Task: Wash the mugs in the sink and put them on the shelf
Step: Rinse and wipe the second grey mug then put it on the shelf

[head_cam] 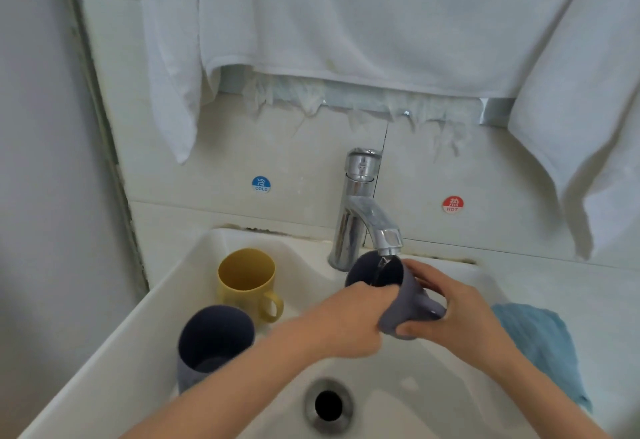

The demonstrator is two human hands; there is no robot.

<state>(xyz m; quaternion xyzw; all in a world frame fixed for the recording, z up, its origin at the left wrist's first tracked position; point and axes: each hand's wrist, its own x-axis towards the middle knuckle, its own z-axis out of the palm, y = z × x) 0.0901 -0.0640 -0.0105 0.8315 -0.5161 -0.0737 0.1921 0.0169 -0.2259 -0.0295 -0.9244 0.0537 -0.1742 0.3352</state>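
Under tap (363, 210), between both sets of fingers: grey mug (405, 300), tilted, long axis running from mouth up at spout down to base by right palm. Right hand (450, 310) grasping base, fingers (427, 281) over upper wall, thumb beneath. Left hand (349, 321) blurred, curled against near wall below rim; gripping or rubbing, cannot tell. Well left of left fingers, upright in sink (114, 345): yellow mug (247, 283), dark mug (214, 341), seemingly unwashed. Probably next: rotating about that axis, right hand bearing weight.

White towels (346, 23) hang up top, cold sticker (261, 184) and hot sticker (452, 204) on the tiles (294, 161) below, blue cloth (540, 345) (crumpled) lower right.
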